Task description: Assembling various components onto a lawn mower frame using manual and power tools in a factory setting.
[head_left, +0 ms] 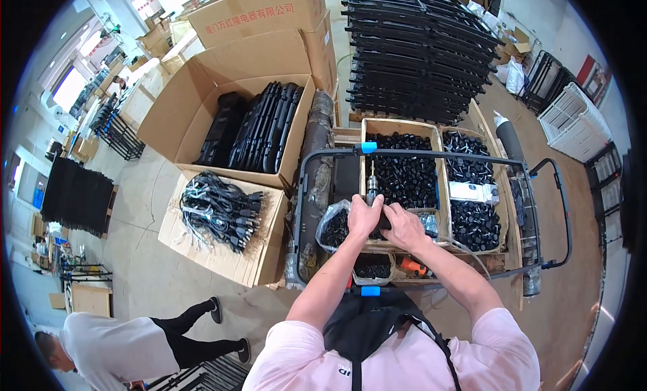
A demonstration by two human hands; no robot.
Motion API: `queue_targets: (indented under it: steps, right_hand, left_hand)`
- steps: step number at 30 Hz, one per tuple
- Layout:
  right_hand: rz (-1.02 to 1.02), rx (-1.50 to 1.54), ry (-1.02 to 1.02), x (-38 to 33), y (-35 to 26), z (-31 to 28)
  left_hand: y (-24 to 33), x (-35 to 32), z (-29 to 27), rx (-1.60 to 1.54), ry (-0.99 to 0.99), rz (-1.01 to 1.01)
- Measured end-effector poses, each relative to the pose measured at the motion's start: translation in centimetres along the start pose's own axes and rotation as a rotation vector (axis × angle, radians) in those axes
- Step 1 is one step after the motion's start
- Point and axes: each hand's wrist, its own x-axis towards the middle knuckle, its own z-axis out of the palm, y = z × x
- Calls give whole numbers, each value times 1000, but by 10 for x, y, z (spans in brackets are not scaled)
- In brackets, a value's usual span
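Cartons (229, 74) of flat black panels and a stack of black frames (418, 54) ring the work spot, with an open box of bundled black cables (222, 212) on the floor to the left. Directly below the camera a black tubular frame (431, 153) with blue clips lies across wooden bins (404, 178) full of small black caps, all set on the surface. Both hands meet over the middle of it: the left hand (364, 216) is closed around the body of a power driver (373, 189), its bit pointing away toward the far rail, and the right hand (404, 228) is wrapped over the tool's rear end. What the bit bears on is hard to make out, possibly a small fitting. A judgement: if the bit sits crooked or the frame shifts on the bins, the driver could slip off and jab a finger or scatter caps. Another person (128, 347) bends over at the lower left.
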Motion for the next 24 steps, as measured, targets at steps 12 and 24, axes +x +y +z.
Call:
queue_targets:
  steps: [12,24]
  right_hand:
    - [-201,120,-66,-215,-96,-34]
    - [-55,255,-354,-321,-134,66]
  left_hand:
    - [-57,-279,-41,-415,29,47]
    - [-196,-366,-9,-428,12,-283]
